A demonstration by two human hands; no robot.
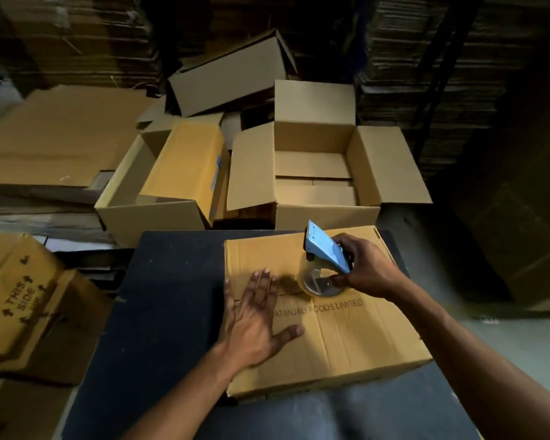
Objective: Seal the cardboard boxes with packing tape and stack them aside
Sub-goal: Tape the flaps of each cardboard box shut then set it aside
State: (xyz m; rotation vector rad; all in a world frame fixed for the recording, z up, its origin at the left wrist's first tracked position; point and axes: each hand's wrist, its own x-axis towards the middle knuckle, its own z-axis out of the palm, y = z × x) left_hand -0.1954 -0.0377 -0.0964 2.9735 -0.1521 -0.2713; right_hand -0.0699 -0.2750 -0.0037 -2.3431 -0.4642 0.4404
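Cardboard box [356, 338] lies flat on the dark tabletop [159, 312], toward its right side, reaching from near the far edge almost to the near edge. Its top flaps are folded down and meet in a seam that runs left to right across the lid; below the seam is printed "FOODS LIMITED". The left hand [254, 315] lies palm down on the left part of the lid, fingers straight and spread, pressing across the seam, with the thumb stretched out to the right. The right hand [365, 268] grips a tape gun [326, 252] with a light blue frame, fingers curled round it; its clear tape roll [318, 281] rests on the lid at the seam, just right of the left fingertips. The blue blade end points up and toward the far edge.

Beyond the far edge stands an open box [327, 176] with all four flaps turned outward, flat cardboard pieces lying inside. Left of it, a second open box [146, 211] holds a closed yellowish carton [188, 166] tilted against its wall. Behind them a long box [232, 74] lies on its side. Flattened sheets [58, 134] are stacked off the far left corner. Off the left edge sits a carton [16, 296] printed "THIS SIDE" with arrows. Tall stacks of flat cardboard [404, 58] fill the dim background.
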